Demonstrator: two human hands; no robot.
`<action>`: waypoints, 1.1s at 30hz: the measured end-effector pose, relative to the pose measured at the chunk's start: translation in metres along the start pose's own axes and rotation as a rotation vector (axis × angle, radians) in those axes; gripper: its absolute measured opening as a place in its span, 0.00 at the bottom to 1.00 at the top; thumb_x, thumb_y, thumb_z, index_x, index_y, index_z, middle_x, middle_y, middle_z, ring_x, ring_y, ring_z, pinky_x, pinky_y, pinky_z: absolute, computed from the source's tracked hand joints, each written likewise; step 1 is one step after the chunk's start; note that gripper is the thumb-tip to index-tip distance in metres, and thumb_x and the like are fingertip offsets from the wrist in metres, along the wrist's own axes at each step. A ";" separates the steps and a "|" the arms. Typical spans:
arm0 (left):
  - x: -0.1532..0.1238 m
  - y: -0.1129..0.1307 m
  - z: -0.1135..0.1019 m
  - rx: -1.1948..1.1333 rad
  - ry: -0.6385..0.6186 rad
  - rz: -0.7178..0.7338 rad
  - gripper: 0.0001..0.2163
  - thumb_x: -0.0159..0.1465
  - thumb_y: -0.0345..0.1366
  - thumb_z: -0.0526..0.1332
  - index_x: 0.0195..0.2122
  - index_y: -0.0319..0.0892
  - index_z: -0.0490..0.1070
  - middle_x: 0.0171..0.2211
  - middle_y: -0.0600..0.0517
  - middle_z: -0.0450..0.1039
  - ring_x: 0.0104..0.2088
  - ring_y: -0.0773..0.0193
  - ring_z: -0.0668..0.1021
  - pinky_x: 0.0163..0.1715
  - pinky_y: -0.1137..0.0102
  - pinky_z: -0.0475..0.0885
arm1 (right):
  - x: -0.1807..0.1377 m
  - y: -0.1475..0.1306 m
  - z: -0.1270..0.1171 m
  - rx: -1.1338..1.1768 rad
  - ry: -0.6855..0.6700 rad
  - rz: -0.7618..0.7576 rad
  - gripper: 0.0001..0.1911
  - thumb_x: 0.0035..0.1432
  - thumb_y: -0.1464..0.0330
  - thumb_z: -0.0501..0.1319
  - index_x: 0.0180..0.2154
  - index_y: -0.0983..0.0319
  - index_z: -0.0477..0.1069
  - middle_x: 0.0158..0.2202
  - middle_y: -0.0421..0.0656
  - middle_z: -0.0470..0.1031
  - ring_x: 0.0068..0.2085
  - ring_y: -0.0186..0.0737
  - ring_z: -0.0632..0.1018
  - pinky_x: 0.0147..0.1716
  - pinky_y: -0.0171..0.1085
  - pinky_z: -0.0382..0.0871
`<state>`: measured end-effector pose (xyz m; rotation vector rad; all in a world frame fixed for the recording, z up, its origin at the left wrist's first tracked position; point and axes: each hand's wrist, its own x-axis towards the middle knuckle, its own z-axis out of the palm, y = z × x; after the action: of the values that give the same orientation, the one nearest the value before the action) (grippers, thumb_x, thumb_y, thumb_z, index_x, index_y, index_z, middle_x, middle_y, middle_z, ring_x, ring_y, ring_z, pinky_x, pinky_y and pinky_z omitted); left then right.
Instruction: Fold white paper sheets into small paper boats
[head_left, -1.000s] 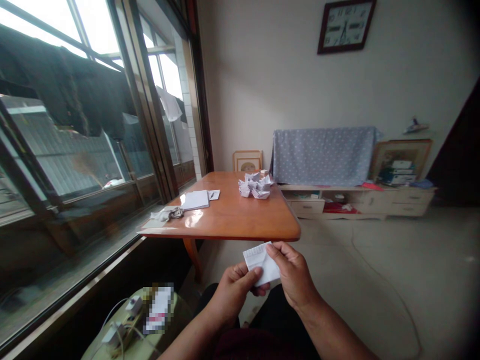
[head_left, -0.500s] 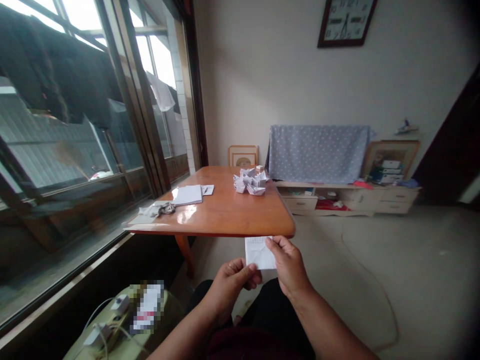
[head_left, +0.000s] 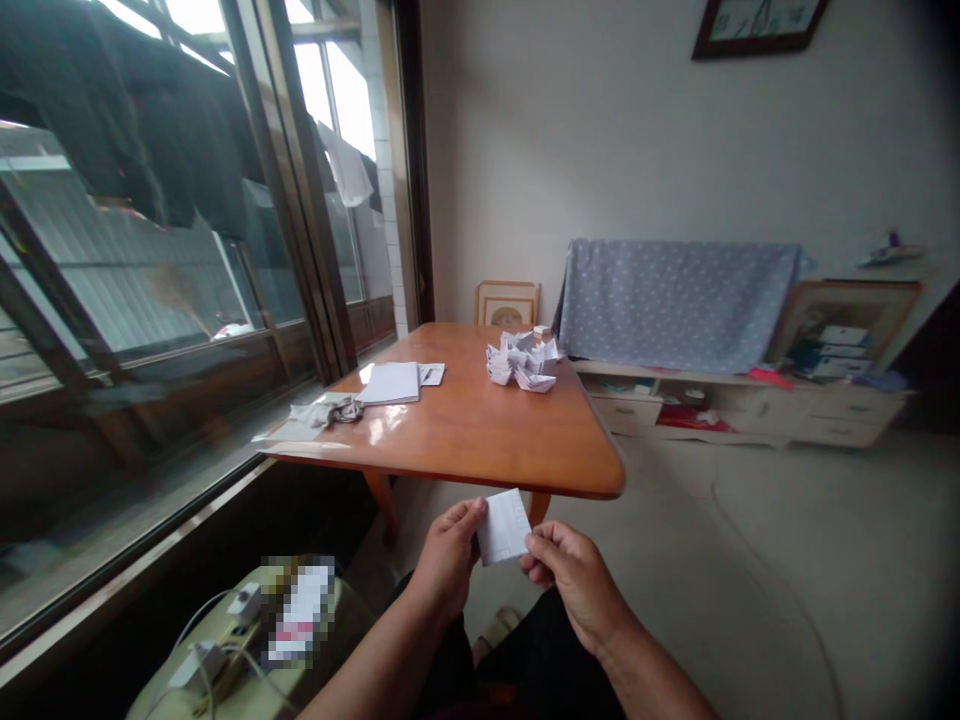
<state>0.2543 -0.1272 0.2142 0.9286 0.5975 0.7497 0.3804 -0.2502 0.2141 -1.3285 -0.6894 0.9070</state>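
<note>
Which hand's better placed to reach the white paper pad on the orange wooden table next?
Left, probably. The left hand sits nearer the white paper pad than the right hand. Both pinch the small white paper slip, so neither is free.

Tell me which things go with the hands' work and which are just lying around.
Used: left hand, right hand, small folded white paper; probably folded paper heap, white paper stack.
Lying about: wall clock, polka-dot cloth, crumpled cloth.

1 left hand (head_left: 448,560) and 1 right hand (head_left: 574,585) grip 1 paper slip (head_left: 504,527); 1 wooden table (head_left: 480,440) holds 1 notepad (head_left: 390,383); 1 wall clock (head_left: 754,25) hangs beyond.
</note>
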 end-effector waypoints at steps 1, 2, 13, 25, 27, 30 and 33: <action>0.004 -0.001 -0.001 0.007 0.003 0.005 0.20 0.57 0.52 0.70 0.34 0.38 0.74 0.25 0.52 0.73 0.25 0.65 0.72 0.26 0.73 0.63 | 0.003 0.003 0.001 0.008 -0.006 0.005 0.16 0.58 0.56 0.66 0.32 0.63 0.72 0.28 0.43 0.79 0.26 0.34 0.72 0.29 0.34 0.62; 0.008 -0.002 -0.002 0.019 0.006 0.010 0.20 0.57 0.52 0.70 0.34 0.38 0.74 0.25 0.53 0.72 0.25 0.66 0.72 0.25 0.73 0.63 | 0.006 0.006 0.001 0.021 -0.013 0.013 0.16 0.58 0.56 0.66 0.32 0.63 0.72 0.27 0.43 0.78 0.26 0.34 0.72 0.29 0.34 0.62; 0.044 0.005 0.007 0.795 0.118 0.735 0.11 0.68 0.40 0.61 0.50 0.45 0.74 0.46 0.44 0.77 0.49 0.53 0.77 0.50 0.58 0.71 | 0.075 0.017 -0.001 0.463 0.340 0.093 0.18 0.46 0.60 0.75 0.35 0.61 0.73 0.30 0.42 0.81 0.27 0.33 0.75 0.25 0.30 0.64; 0.064 0.007 0.033 1.409 -0.061 1.031 0.16 0.69 0.31 0.57 0.57 0.45 0.72 0.56 0.42 0.73 0.55 0.48 0.72 0.54 0.52 0.64 | 0.107 0.010 0.013 0.644 0.426 0.085 0.17 0.46 0.63 0.74 0.36 0.60 0.72 0.30 0.43 0.82 0.31 0.42 0.82 0.29 0.37 0.76; 0.067 0.007 0.034 1.410 -0.236 0.968 0.16 0.69 0.31 0.57 0.57 0.44 0.70 0.53 0.44 0.75 0.53 0.52 0.74 0.53 0.54 0.64 | 0.109 0.010 0.015 0.614 0.471 0.084 0.17 0.46 0.62 0.73 0.37 0.60 0.72 0.29 0.41 0.81 0.27 0.39 0.80 0.25 0.36 0.73; 0.074 0.007 0.036 1.412 -0.369 0.894 0.16 0.70 0.32 0.56 0.59 0.42 0.68 0.51 0.45 0.76 0.52 0.53 0.74 0.54 0.55 0.63 | 0.110 0.006 0.016 0.549 0.520 0.100 0.17 0.47 0.59 0.72 0.36 0.61 0.73 0.24 0.38 0.77 0.21 0.33 0.74 0.17 0.31 0.62; 0.082 0.009 0.036 1.433 -0.344 0.879 0.16 0.72 0.33 0.52 0.59 0.41 0.68 0.51 0.44 0.75 0.52 0.52 0.73 0.54 0.55 0.62 | 0.108 0.000 0.014 0.502 0.497 0.126 0.16 0.48 0.59 0.71 0.35 0.63 0.75 0.20 0.36 0.73 0.16 0.29 0.67 0.15 0.29 0.51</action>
<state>0.3270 -0.0767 0.2281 2.6960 0.3301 0.8373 0.4223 -0.1502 0.2083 -1.0831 0.0132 0.7412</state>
